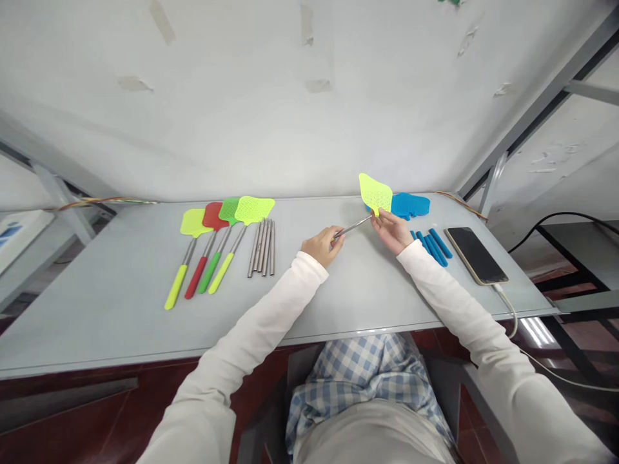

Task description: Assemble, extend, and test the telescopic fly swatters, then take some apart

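Observation:
My left hand (323,246) is closed around a metal telescopic rod (355,225), which points up to the right. At the rod's far end, my right hand (393,231) pinches the neck of a yellow-green fly swatter head (376,193). The rod's tip meets that neck; whether it sits inside is hidden by the fingers. Behind the right hand lie blue swatter heads (411,205), partly covered. Several blue handle grips (440,243) rest beside my right wrist. Left of my left hand lies a bunch of metal rods (262,248).
Whole fly swatters lie in a row at the left: yellow (176,283), red (196,277), green (209,270) and another yellow one (222,270). A phone (476,254) with a charging cable (507,303) is at the right. The wall (309,142) borders the grey table (120,290).

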Tool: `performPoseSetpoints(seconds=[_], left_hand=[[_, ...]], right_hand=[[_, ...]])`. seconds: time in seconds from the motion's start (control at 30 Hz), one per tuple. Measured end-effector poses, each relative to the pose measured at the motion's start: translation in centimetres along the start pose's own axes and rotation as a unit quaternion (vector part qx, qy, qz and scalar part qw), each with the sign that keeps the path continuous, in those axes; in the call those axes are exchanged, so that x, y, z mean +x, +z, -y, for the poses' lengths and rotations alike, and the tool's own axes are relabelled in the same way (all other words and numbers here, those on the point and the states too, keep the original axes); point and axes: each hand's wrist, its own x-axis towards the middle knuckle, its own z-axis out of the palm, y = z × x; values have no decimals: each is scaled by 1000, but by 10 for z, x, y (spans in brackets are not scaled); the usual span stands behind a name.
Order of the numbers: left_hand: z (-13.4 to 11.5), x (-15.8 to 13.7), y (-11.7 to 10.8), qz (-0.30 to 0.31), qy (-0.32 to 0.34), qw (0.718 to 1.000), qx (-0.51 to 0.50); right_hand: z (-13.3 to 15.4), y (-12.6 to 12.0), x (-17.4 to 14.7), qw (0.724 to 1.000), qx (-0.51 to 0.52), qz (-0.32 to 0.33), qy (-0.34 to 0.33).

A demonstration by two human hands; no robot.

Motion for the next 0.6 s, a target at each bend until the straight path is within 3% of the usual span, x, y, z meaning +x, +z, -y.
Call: performPoseSetpoints(seconds=[0.23, 0.6], left_hand=[[2, 1, 1, 13, -8, 1000, -6], [5, 2, 3, 11, -5, 1000, -20]], right_hand=[[-4, -4, 0, 998, -37, 7, -42], [-6, -1, -3, 997, -78, 11, -28]])
